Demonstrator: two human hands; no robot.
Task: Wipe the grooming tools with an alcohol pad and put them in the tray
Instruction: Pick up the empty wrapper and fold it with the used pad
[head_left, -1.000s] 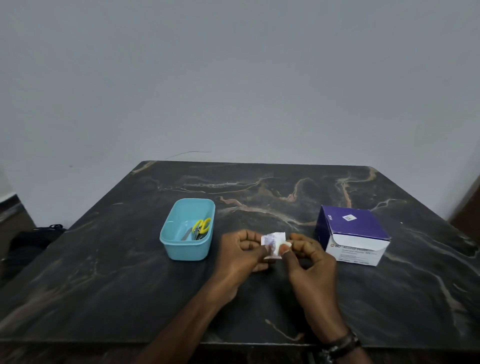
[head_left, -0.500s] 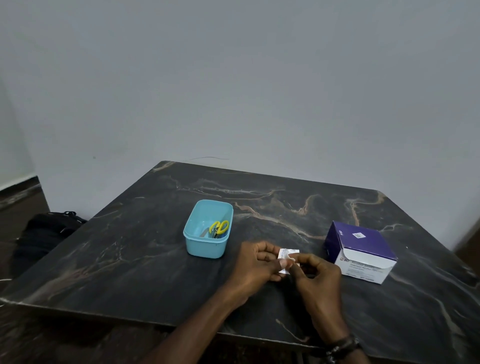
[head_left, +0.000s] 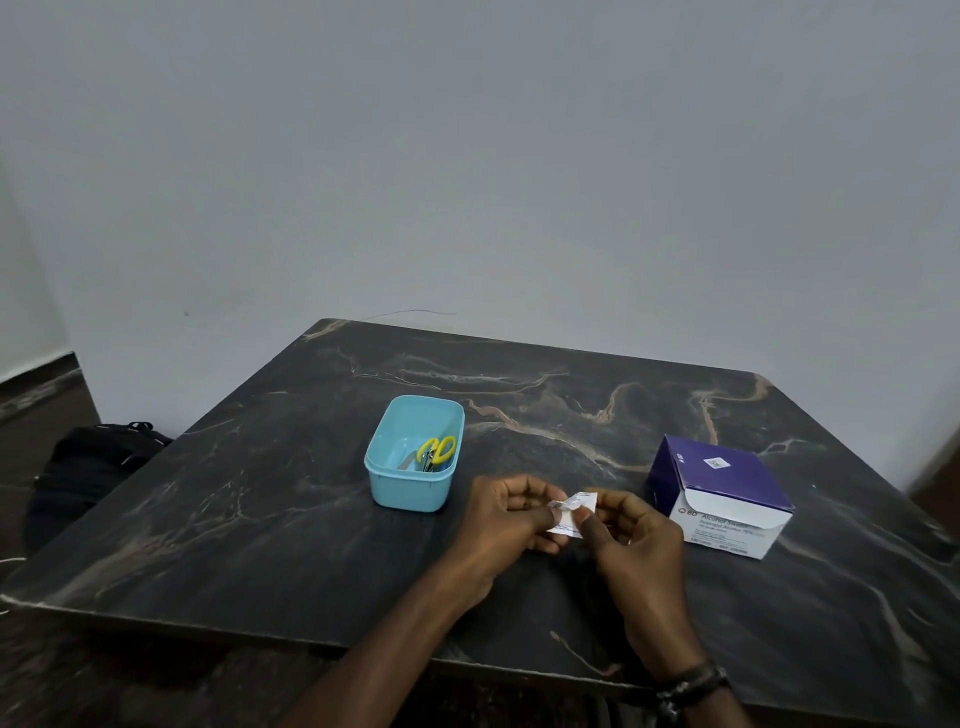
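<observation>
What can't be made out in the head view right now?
- Alcohol pad packet: whether it is torn open; fingers of the left hand and right hand cover it.
- Tools in the tray: only the yellow scissors read clearly; the metal pieces beside them are too small.
- Swab box: fine print too small.

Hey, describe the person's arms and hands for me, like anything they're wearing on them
Both forearms are bare, with no sleeves in view. The left hand carries nothing on its fingers or wrist that I can see. The right hand has a dark braided wristband around its wrist, seemingly several strands. No gloves; rings, if any, are too small to tell.
</observation>
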